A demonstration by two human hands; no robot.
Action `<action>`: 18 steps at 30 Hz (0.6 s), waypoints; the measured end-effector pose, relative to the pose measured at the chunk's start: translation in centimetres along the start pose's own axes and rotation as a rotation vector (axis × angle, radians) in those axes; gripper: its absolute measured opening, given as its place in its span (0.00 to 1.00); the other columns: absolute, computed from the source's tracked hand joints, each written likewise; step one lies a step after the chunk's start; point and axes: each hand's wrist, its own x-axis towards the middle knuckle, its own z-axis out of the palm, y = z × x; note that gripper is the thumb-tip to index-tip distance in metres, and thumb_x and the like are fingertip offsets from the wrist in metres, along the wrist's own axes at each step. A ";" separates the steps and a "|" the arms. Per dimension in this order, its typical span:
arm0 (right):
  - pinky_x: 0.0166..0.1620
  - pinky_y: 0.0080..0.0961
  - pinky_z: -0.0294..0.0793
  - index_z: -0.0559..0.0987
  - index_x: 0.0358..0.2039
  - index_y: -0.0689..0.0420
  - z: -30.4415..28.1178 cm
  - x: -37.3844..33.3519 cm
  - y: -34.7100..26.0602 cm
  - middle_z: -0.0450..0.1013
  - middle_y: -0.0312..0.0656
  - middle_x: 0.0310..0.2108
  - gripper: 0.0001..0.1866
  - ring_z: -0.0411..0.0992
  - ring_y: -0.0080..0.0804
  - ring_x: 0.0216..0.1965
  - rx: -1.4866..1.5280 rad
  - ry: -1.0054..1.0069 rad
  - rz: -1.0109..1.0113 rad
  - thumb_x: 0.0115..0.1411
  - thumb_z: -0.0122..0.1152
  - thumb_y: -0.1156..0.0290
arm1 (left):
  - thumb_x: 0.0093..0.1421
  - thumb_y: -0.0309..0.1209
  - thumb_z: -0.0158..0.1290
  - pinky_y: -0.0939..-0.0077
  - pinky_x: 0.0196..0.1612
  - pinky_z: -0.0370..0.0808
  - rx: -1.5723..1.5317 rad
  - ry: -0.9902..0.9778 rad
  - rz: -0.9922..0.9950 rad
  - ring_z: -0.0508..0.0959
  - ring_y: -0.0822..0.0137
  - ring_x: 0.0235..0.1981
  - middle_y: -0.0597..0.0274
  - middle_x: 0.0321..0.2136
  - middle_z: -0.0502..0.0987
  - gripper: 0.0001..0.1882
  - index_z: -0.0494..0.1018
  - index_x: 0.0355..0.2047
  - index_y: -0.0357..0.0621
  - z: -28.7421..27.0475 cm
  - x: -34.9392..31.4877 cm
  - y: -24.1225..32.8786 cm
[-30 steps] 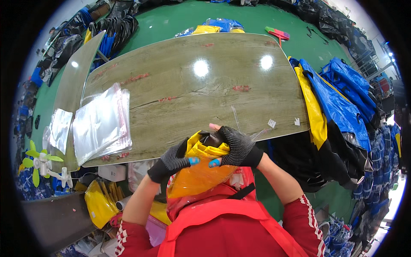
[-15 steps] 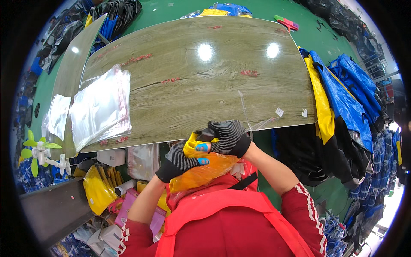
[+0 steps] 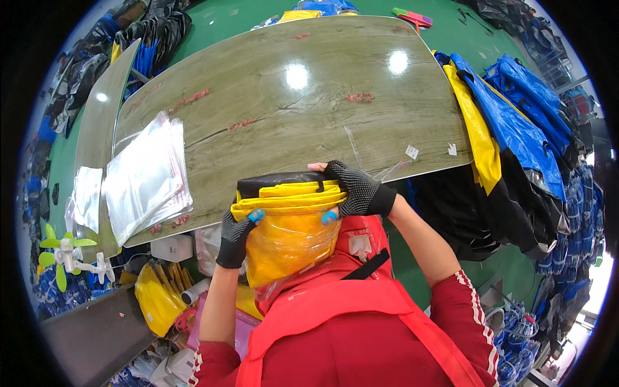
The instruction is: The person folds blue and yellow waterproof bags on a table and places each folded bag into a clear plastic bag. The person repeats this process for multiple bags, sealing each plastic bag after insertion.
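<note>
A folded bundle of yellow and black coated fabric point(image 3: 287, 193) stands upright in front of my body, at the table's near edge. Its lower part sits inside a clear plastic bag point(image 3: 290, 242), while the folded layers show at the top. My left hand point(image 3: 236, 237), in a black dotted glove with bare fingertips, grips the bundle's left side, thumb toward me. On the right side my right hand point(image 3: 361, 191), gloved the same way, clasps the top corner with its thumb in front. Fingers behind the bundle are mostly hidden.
The wood-patterned table point(image 3: 271, 97) carries a stack of clear plastic bags point(image 3: 147, 180) at its left. Blue, yellow and black sheets point(image 3: 509, 129) hang over its right end. A small green fan point(image 3: 64, 255) and folded yellow pieces point(image 3: 155, 297) are at lower left.
The bundle has come upright, its folded top now facing the table. My hands have moved apart to its two sides. The whole view has shifted slightly.
</note>
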 end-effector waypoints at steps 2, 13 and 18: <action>0.51 0.29 0.72 0.69 0.59 0.57 -0.4 -1.0 0.5 0.74 0.42 0.47 0.41 0.74 0.38 0.47 0.083 0.031 0.083 0.46 0.76 0.59 | 0.53 0.30 0.65 0.78 0.46 0.73 0.101 -0.029 0.238 0.75 0.74 0.42 0.63 0.44 0.76 0.30 0.68 0.56 0.38 0.3 0.7 0.2; 0.48 0.25 0.74 0.78 0.51 0.58 -0.5 -2.5 0.0 0.78 0.44 0.43 0.20 0.76 0.30 0.42 0.439 0.187 0.360 0.61 0.63 0.62 | 0.60 0.32 0.60 0.81 0.42 0.72 0.198 0.114 0.133 0.74 0.75 0.37 0.67 0.37 0.75 0.14 0.71 0.43 0.40 0.1 2.1 -1.7; 0.53 0.24 0.71 0.79 0.50 0.59 0.6 -4.4 0.3 0.78 0.41 0.45 0.17 0.74 0.25 0.46 0.445 0.318 0.370 0.63 0.60 0.65 | 0.62 0.32 0.57 0.79 0.46 0.69 0.279 0.179 0.398 0.73 0.73 0.40 0.66 0.38 0.75 0.12 0.73 0.43 0.39 0.1 1.1 -2.1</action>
